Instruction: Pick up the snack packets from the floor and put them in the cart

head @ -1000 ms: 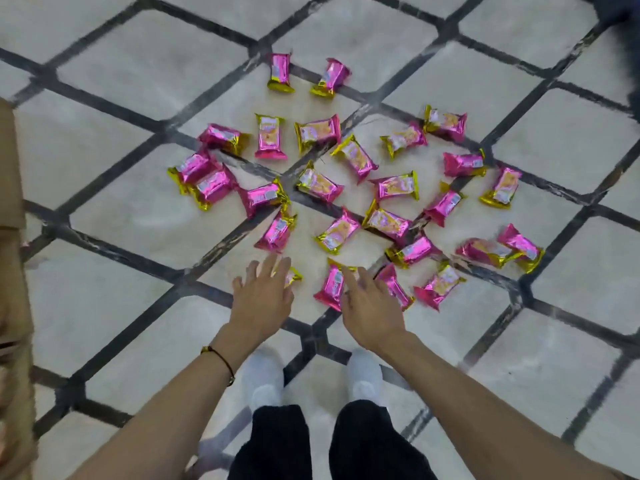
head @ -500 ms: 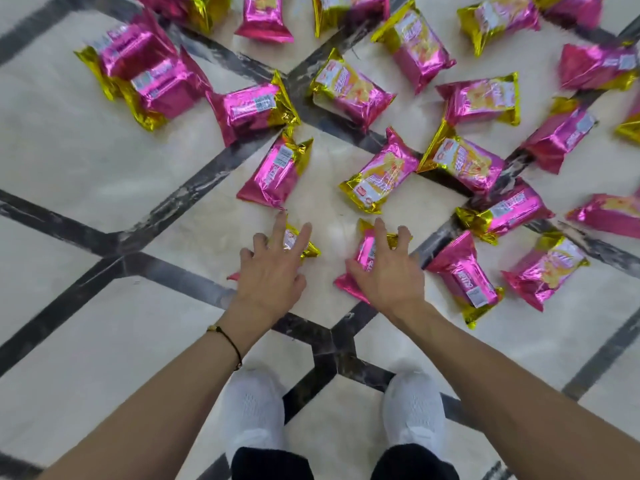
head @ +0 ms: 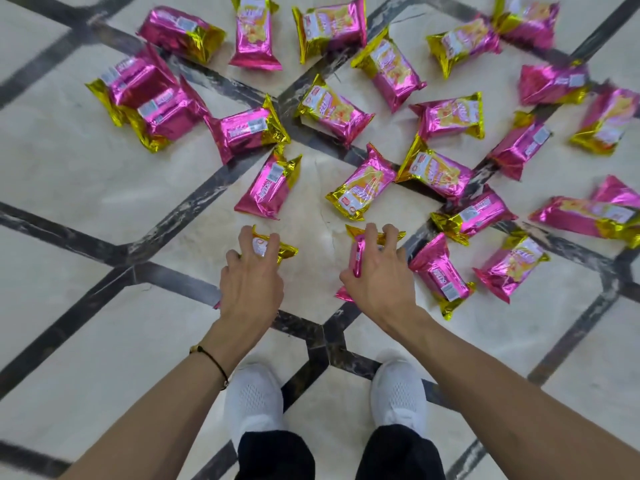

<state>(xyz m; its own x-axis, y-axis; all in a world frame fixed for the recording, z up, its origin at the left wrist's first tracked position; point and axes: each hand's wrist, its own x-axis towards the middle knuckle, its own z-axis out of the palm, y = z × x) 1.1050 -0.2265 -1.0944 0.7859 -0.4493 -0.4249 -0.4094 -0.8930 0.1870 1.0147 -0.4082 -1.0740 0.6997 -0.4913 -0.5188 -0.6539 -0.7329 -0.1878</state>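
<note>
The shiny pink-and-gold foil snack packets [head: 332,109] lie scattered flat on the pale marble floor with dark inlaid bands [head: 86,188], some touching or overlapping, others apart. They look light, puffy and crinkly: thin slick film round a cushion of air and a small block of contents. I judge that they weigh little, give under pressure and could slide out of a loose pinch. The crimped gold ends are flat and would take a firm pinch. The fatter middle is better spanned across its width, thumb on one long edge and fingers on the other. A hard squeeze might crush what is inside.

The left hand [head: 251,282] is down on the left packet [head: 277,249], pink foil with a gold crimped end. Its fingers [head: 246,237] curl over the top, so only the gold far end and a patch of white label show past the knuckles.

The right hand [head: 377,282] grips the right packet [head: 357,258], of the same pink and gold foil. Its fingers hook over the gold far end, the thumb lies along the inner pink edge, and the pink near end peeks out below the palm.

Whether either packet has left the floor I cannot tell. Another packet lies just beside the right hand's outer edge. The cart is not in view
</note>
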